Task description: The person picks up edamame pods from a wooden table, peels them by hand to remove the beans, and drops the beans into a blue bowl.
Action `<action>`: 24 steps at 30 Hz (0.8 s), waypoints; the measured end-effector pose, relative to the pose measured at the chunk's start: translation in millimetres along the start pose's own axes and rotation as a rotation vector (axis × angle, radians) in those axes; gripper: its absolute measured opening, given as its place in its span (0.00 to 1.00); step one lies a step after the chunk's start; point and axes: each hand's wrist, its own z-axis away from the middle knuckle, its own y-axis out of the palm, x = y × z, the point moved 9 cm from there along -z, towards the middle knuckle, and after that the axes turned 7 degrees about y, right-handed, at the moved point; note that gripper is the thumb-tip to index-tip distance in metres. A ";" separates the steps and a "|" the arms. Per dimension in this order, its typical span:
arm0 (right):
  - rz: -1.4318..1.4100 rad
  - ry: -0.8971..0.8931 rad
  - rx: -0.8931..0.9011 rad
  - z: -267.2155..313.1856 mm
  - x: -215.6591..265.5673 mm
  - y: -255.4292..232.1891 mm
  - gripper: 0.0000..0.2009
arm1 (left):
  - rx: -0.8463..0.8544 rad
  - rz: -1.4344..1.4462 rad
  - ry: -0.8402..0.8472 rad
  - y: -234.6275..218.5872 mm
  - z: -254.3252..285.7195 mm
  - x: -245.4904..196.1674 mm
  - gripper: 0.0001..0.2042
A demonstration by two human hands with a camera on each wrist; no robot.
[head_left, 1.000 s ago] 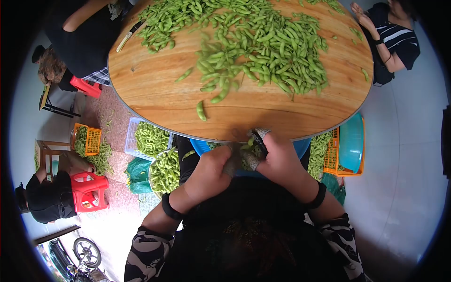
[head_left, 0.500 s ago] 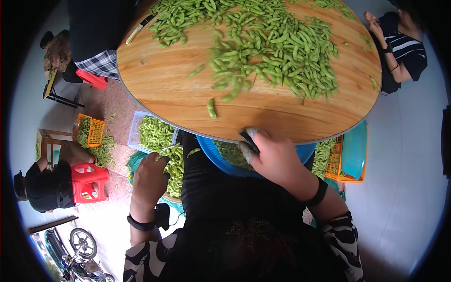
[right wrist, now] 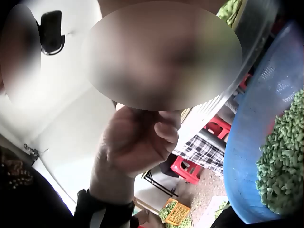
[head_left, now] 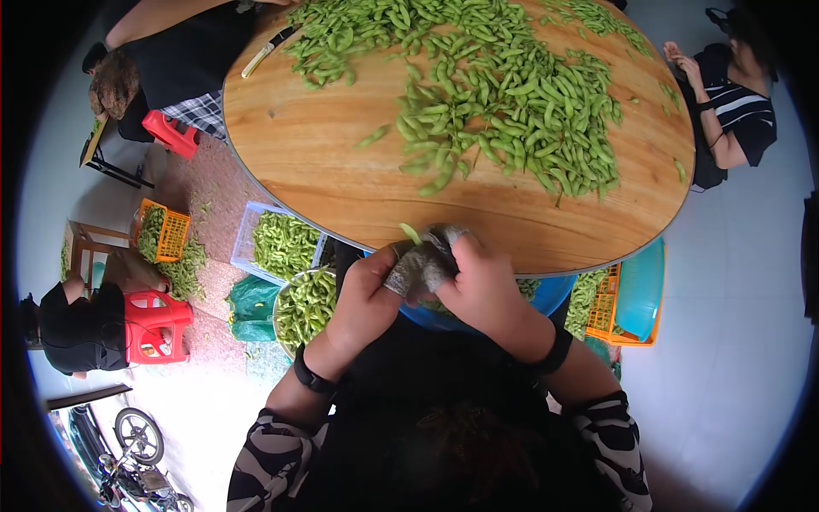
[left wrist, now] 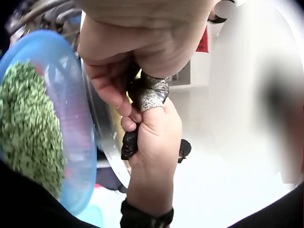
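Note:
My hands meet just over the near edge of the round wooden table. A green soybean pod sticks up between them. My left hand pinches it, and the curled fingers of my right hand close on it from the other side. Grey and black wrapping covers some fingertips; they hide the pod's lower part. Below the hands a blue basin holds green shelled beans. A heap of soybean pods covers the table's far half. Blurring hides most of my right hand in the right wrist view.
Left of my legs stand a pale crate and a round basin of pods. An orange crate and a teal basin stand at right. A knife lies on the table's far left. People sit around.
The left hand went from the right hand out to the left, over the pods, then came back. A lone pod near the table edge no longer lies there; a pod now shows between the hands.

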 end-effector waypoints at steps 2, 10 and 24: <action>-0.104 0.016 0.037 9.1 -10.9 -7.6 0.17 | 0.036 0.133 -0.020 13.6 -2.8 1.7 0.11; -0.305 -0.017 0.086 15.7 -7.1 -25.2 0.19 | -0.067 0.226 0.048 13.5 -2.6 0.0 0.10; -0.642 0.368 0.539 29.9 -26.2 -10.3 0.10 | 0.099 -0.603 0.368 30.2 3.9 -28.3 0.10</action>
